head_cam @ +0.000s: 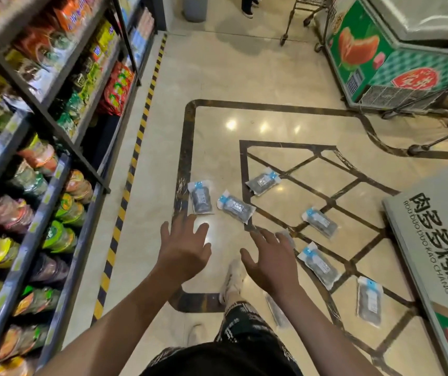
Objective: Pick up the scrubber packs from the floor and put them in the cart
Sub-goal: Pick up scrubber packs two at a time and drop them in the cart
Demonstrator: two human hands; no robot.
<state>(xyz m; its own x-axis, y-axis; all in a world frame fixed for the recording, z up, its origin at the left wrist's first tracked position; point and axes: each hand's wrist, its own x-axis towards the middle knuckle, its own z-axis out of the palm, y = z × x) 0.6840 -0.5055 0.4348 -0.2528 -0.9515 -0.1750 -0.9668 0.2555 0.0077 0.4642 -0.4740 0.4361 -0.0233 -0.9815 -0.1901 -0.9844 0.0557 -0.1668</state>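
Head view: nearest scrubber pack (201, 198) lies lengthwise, blue end pointing away.

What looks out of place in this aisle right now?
Scrubber packs lie scattered across the floor at mixed angles, instead of on a shelf. Both hands, left hand and right hand, are open and hold nothing. Nothing looks spilled or torn.
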